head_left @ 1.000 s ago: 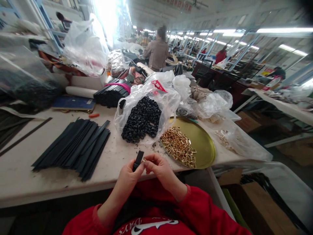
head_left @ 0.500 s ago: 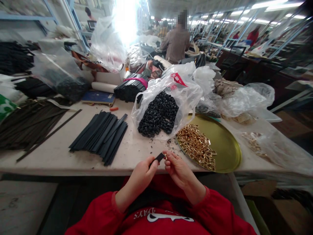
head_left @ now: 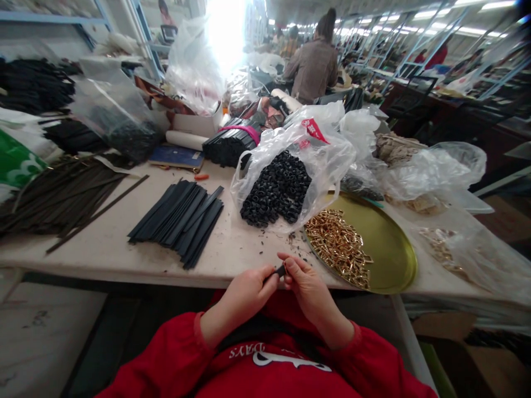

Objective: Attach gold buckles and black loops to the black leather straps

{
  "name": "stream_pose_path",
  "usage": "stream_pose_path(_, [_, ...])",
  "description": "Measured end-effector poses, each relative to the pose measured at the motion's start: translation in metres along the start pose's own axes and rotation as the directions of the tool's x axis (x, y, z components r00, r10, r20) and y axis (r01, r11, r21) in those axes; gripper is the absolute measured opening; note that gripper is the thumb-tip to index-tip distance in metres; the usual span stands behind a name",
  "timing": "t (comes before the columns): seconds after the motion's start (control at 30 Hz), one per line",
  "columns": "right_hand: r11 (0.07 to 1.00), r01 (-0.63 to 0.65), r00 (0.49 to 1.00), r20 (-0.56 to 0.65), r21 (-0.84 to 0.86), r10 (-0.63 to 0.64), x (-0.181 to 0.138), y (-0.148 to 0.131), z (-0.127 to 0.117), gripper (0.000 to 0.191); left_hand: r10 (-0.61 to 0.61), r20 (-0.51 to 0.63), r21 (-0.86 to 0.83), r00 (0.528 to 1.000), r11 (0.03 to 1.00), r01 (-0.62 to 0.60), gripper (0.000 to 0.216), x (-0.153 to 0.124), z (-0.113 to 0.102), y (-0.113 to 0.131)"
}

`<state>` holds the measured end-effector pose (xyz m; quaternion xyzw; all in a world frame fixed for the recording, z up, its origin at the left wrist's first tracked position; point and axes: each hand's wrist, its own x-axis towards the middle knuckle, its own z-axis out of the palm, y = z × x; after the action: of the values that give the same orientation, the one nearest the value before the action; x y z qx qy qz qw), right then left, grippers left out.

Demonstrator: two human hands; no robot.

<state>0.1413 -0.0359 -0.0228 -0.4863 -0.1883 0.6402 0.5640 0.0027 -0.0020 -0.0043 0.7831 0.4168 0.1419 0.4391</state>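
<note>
One black strap (head_left: 280, 271) is pinched between left hand (head_left: 248, 292) and right hand (head_left: 305, 282); gold tray (head_left: 390, 243) lies at two o'clock.

Harsh white glare blows out the top centre, ceiling tube lights streak, edges bend and darken, corners blur.

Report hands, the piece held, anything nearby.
Left hand and right hand both pinching small black strap piece at table edge. Gold buckles on brass tray beside right hand. Bag of black loops beyond, untouched.
</note>
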Motion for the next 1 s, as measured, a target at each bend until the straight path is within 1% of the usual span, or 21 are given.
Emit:
stream_pose_path(0.07, [0.998,0.001,0.998,0.063,-0.063,0.003,-0.002,-0.003,0.001,0.035,0.026,0.023,-0.093,0.999,0.995,-0.024,0.028,-0.001,-0.002,0.001])
stream_pose_path(0.13, [0.983,0.047,0.993,0.119,-0.18,-0.025,-0.004,-0.006,0.003,0.034,0.041,-0.005,-0.18,0.999,0.983,-0.041,0.028,-0.001,-0.002,0.002])
stream_pose_path(0.17, [0.968,0.081,0.99,0.129,-0.239,-0.051,-0.004,-0.007,0.004,0.034,0.033,-0.025,-0.204,0.999,0.978,-0.038,0.028,-0.002,-0.002,0.002])
stream_pose_path(0.23, [0.94,0.146,0.988,0.091,-0.309,-0.124,-0.004,-0.007,0.004,0.033,-0.012,-0.049,-0.209,0.999,0.978,0.002,0.025,-0.002,-0.001,0.002])
stream_pose_path(0.3, [0.932,0.205,0.977,0.001,-0.3,-0.214,-0.002,-0.007,0.004,0.031,-0.065,-0.043,-0.194,0.997,0.979,0.056,0.023,-0.003,0.0,0.001])
stream_pose_path(0.37, [0.937,0.232,0.965,-0.06,-0.26,-0.256,-0.001,-0.005,0.004,0.028,-0.089,-0.036,-0.209,0.995,0.975,0.08,0.022,-0.004,-0.001,0.0])
stream_pose_path(0.4, [0.944,0.224,0.967,-0.063,-0.243,-0.245,0.0,-0.004,0.004,0.028,-0.089,-0.038,-0.237,0.995,0.968,0.077,0.021,-0.004,-0.001,-0.001])
stream_pose_path(0.5, [0.963,0.144,0.987,-0.032,-0.228,-0.155,-0.002,0.002,0.008,0.031,-0.078,-0.051,-0.364,0.996,0.93,0.054,0.022,-0.003,-0.001,-0.003])
stream_pose_path(0.6, [0.958,0.12,0.992,-0.016,-0.26,-0.128,-0.005,0.005,0.01,0.034,-0.088,-0.033,-0.482,0.996,0.874,0.061,0.024,-0.001,0.001,-0.007])
stream_pose_path(0.7, [0.935,0.143,0.989,0.02,-0.325,-0.144,-0.005,0.004,0.009,0.034,-0.154,0.046,-0.574,0.987,0.804,0.152,0.026,0.001,0.003,-0.012])
stream_pose_path(0.77, [0.899,0.184,0.982,0.028,-0.397,-0.189,-0.004,0.002,0.007,0.032,-0.185,0.096,-0.596,0.978,0.776,0.205,0.026,0.002,0.004,-0.014])
stream_pose_path(0.8, [0.875,0.208,0.976,0.031,-0.437,-0.216,-0.004,0.001,0.007,0.031,-0.188,0.101,-0.597,0.977,0.774,0.21,0.025,0.002,0.005,-0.014])
stream_pose_path(0.87, [0.839,0.236,0.968,0.045,-0.491,-0.245,-0.003,0.0,0.006,0.03,-0.187,0.071,-0.587,0.98,0.786,0.192,0.023,0.003,0.005,-0.014])
stream_pose_path(0.9, [0.841,0.232,0.97,0.054,-0.489,-0.237,-0.002,0.0,0.006,0.03,-0.188,0.045,-0.583,0.981,0.793,0.179,0.021,0.004,0.006,-0.013])
stream_pose_path(0.93, [0.863,0.212,0.976,0.061,-0.459,-0.208,-0.002,0.0,0.006,0.03,-0.192,0.027,-0.58,0.981,0.796,0.172,0.021,0.004,0.006,-0.013])
stream_pose_path(1.0, [0.93,0.132,0.991,0.068,-0.342,-0.116,0.0,0.002,0.007,0.029,-0.202,0.024,-0.586,0.979,0.791,0.177,0.021,0.005,0.007,-0.012])
